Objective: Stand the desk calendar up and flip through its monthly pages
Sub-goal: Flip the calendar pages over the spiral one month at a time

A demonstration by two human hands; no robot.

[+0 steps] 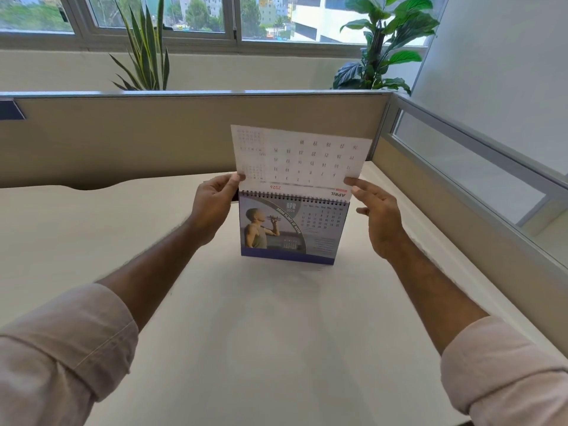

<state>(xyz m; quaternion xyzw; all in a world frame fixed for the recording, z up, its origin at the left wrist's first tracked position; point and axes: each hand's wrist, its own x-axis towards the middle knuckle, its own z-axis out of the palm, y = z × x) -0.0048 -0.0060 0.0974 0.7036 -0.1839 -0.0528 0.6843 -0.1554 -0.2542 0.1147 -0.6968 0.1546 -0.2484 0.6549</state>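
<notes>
Our desk calendar (289, 232) stands at twelve o'clock on the desk (276, 333), left hand (212, 207) pinching the lifted page (301, 158) (right hand (381, 216) merely touching it with straight fingers (358, 187)), so a lopsided tug could topple it.

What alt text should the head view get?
A desk calendar stands upright on a white desk, showing April 2026, with one page held raised above its spiral binding. The left hand pinches the page's left corner; the right hand touches its right corner with straight fingers. A cubicle partition stands behind.
</notes>
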